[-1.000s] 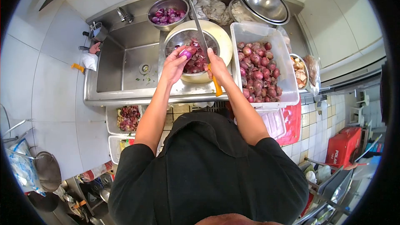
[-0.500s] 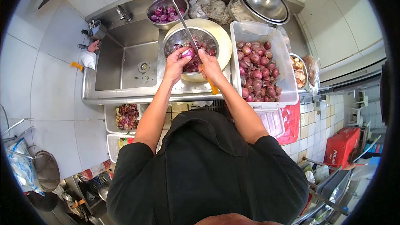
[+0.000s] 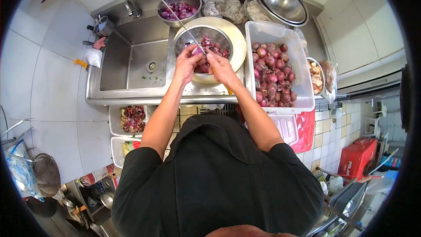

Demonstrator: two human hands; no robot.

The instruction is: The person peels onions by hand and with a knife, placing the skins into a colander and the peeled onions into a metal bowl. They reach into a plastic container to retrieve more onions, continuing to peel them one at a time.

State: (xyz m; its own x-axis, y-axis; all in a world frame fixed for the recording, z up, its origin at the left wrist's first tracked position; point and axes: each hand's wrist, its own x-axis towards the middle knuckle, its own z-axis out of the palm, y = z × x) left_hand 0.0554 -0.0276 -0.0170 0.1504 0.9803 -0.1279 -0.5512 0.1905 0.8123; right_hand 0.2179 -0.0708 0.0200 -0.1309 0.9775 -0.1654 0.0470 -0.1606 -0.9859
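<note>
My left hand (image 3: 186, 62) is closed round a red onion (image 3: 198, 52), whose purple side shows between the fingers. In my right hand (image 3: 222, 66) is a long knife (image 3: 182, 23) with an orange handle, mostly hidden by the palm. The blade slants up and left, its lower part against or just beside the onion. Both hands are over a perforated metal colander (image 3: 223, 39) with onion skins in it, which sits on a round cream board (image 3: 238, 46). To the right stands a clear plastic bin (image 3: 302, 79) full of unpeeled red onions (image 3: 272, 77).
Behind the colander is a metal bowl (image 3: 193, 19) of peeled onions, beside plastic bags (image 3: 226, 8) and stacked steel bowls (image 3: 284, 2). A steel sink (image 3: 131, 66) with a faucet (image 3: 132, 8) lies left. Below the counter stands a tub of scraps (image 3: 133, 118).
The knife has turned so its blade leans further left and looks thinner, edge-on. My right hand has rolled, hiding more of the orange handle. My left hand still holds the onion.
</note>
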